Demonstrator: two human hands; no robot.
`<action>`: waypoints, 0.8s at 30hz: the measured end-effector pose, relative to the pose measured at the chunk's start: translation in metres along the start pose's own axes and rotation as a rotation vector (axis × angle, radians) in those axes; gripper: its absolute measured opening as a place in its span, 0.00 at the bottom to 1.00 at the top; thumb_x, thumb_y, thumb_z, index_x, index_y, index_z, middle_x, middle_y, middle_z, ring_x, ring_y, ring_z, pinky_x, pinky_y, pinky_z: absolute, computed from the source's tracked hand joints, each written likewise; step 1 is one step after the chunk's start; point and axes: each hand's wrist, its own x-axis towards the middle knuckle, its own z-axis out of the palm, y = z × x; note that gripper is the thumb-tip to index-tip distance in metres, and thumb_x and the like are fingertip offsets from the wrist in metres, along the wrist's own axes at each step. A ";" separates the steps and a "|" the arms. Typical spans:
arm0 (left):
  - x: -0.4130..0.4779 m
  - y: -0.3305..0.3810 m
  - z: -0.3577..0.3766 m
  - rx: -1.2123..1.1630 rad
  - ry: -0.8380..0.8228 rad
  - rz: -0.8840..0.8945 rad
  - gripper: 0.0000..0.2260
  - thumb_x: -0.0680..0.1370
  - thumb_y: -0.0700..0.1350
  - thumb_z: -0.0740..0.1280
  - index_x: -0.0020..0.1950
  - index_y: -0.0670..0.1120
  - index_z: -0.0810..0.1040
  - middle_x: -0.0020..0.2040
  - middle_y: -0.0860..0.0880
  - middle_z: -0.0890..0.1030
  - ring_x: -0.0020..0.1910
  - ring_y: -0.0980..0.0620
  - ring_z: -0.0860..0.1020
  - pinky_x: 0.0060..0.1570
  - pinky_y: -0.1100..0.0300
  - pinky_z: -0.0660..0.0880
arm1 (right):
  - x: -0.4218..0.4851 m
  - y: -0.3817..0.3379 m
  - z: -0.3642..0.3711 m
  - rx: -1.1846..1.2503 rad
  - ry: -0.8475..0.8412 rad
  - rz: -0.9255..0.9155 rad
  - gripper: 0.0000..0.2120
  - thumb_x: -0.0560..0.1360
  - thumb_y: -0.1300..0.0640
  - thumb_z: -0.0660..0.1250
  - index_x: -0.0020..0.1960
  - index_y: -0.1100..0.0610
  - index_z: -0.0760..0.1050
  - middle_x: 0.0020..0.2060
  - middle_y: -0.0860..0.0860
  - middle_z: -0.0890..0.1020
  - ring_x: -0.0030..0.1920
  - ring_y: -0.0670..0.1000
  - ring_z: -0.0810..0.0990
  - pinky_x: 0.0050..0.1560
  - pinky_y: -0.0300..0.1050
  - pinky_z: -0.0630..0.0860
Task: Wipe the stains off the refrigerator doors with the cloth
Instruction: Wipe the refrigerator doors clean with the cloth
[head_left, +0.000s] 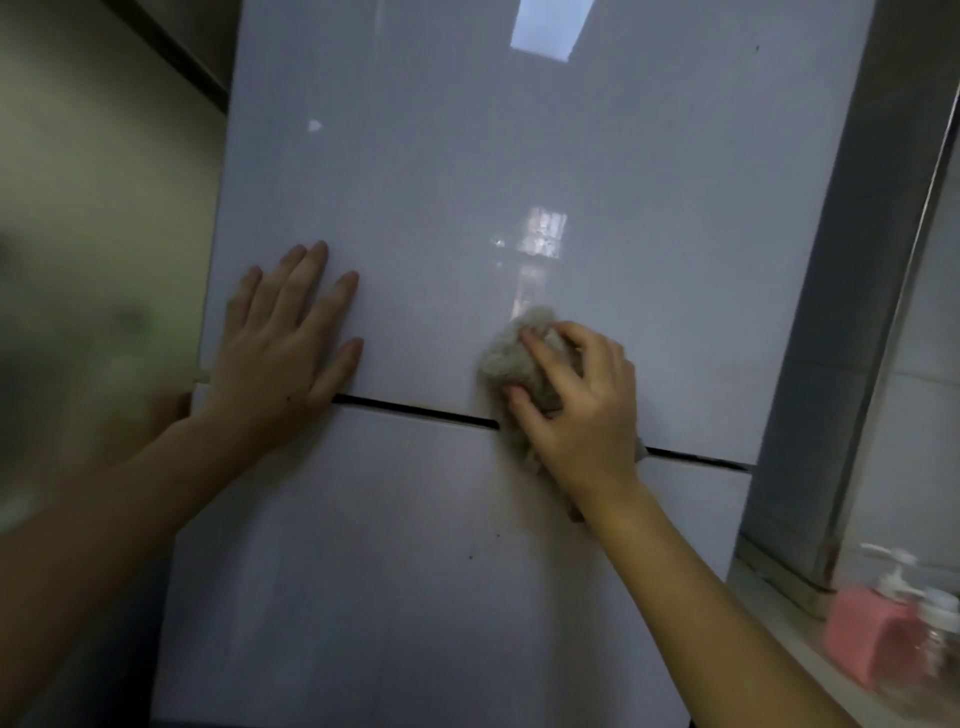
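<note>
The right hand (576, 402) clutches a bunched grey cloth (517, 364), fingers curled over it, and presses it to the upper refrigerator door (467, 182) just above the dark gap (415, 410) over the lower door (389, 571). The left hand (283, 345) lies flat, fingers spread, holding nothing. A pink bottle (867, 644) stands on the ledge at the right.
</note>
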 end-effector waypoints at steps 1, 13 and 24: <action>-0.001 -0.003 -0.001 0.006 0.008 -0.005 0.27 0.82 0.56 0.55 0.78 0.44 0.66 0.79 0.39 0.62 0.79 0.38 0.61 0.77 0.40 0.57 | 0.002 0.004 0.000 0.018 0.044 0.082 0.22 0.74 0.50 0.75 0.67 0.54 0.80 0.62 0.57 0.78 0.61 0.58 0.75 0.59 0.56 0.74; -0.034 -0.031 -0.008 0.018 0.012 0.033 0.24 0.83 0.54 0.57 0.76 0.44 0.69 0.79 0.39 0.63 0.78 0.39 0.63 0.75 0.42 0.63 | -0.003 -0.067 0.039 0.099 -0.061 -0.154 0.16 0.77 0.48 0.72 0.60 0.55 0.82 0.63 0.54 0.81 0.61 0.58 0.79 0.58 0.51 0.71; -0.088 -0.039 -0.014 -0.003 0.027 -0.043 0.23 0.83 0.53 0.57 0.75 0.43 0.70 0.79 0.40 0.64 0.78 0.39 0.64 0.73 0.44 0.64 | -0.057 -0.074 0.035 0.102 -0.012 -0.066 0.18 0.77 0.51 0.73 0.65 0.57 0.81 0.64 0.56 0.80 0.61 0.59 0.78 0.59 0.54 0.74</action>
